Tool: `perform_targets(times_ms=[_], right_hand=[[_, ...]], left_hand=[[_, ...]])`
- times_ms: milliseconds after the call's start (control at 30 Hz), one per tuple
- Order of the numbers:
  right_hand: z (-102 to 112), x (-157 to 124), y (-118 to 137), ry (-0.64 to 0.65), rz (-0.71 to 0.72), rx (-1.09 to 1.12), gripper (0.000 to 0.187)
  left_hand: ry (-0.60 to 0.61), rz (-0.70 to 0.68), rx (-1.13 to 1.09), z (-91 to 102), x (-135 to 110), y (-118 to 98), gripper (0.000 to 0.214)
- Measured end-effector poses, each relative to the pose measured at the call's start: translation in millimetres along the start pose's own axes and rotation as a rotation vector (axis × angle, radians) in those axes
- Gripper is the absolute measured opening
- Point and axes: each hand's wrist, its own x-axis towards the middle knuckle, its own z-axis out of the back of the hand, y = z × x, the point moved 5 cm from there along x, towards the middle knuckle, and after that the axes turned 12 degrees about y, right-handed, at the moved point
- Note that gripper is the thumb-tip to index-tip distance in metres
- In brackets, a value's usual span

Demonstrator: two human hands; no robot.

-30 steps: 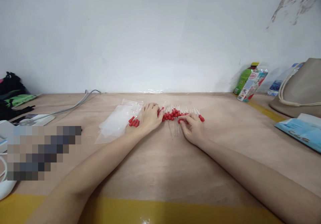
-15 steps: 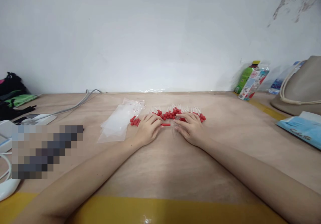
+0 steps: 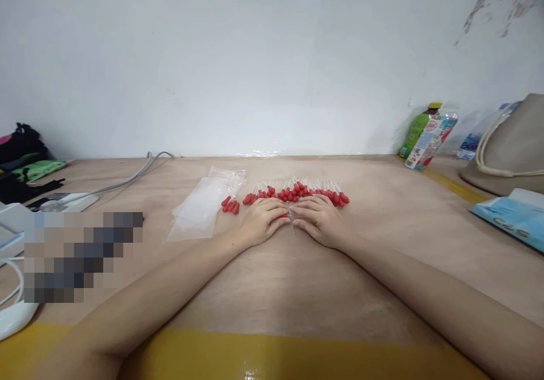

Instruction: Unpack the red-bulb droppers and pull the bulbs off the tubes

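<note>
In the middle of the table my left hand (image 3: 263, 221) is closed round a red rubber bulb (image 3: 284, 216), of which only a sliver shows between the fingers. Facing it, my right hand (image 3: 319, 221) has its fingers closed on a thin clear glass tube, mostly hidden by them. The fingertips of both hands nearly meet. Other loose clear tubes (image 3: 293, 228) lie between and under the fingers. Just beyond the hands lies a row of droppers (image 3: 300, 188), red bulbs toward me and pale tubes pointing to the wall. Several loose red bulbs (image 3: 232, 206) rest left of my left hand.
Clear zip bags (image 3: 198, 207) lie left of the loose bulbs. Farther left are a grey cable (image 3: 123, 181) and white devices. Bottles (image 3: 429, 142), a beige hat (image 3: 510, 147) and a blue packet (image 3: 508, 218) stand or lie at right. A white wall (image 3: 272, 68) closes the back.
My left hand has moved right, bringing the red bulb up against my right hand's fingertips. More of the loose bulbs and dropper row now shows. My right hand has barely moved.
</note>
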Motion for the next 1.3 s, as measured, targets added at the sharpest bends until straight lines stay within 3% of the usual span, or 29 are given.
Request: perform_targets(times_ms=[133, 333, 533, 700, 1300], right_hand=[[-5.8, 1.3, 0.9, 0.027, 0.063, 0.085, 0.026], [-3.7, 0.8, 5.9, -0.036, 0.123, 0.133, 0.021], [-0.4, -2.9, 11.1, -0.139, 0.212, 0.133, 0.016], [-1.0, -5.4, 11.2, -0.131, 0.248, 0.125, 0.016], [2.8, -14.7, 16.6, -0.166, 0.23, 0.103, 0.015]], left_hand=[[-0.008, -0.006, 0.002, 0.6, -0.4, -1.3, 0.018], [0.026, -0.064, 0.01, -1.9, 0.5, -4.1, 0.02], [0.146, -0.042, 0.039, -3.4, -1.8, -4.8, 0.023], [0.203, -0.023, 0.037, -2.6, -3.1, -5.9, 0.025], [0.166, -0.07, 0.039, 3.7, -16.6, -9.0, 0.023]])
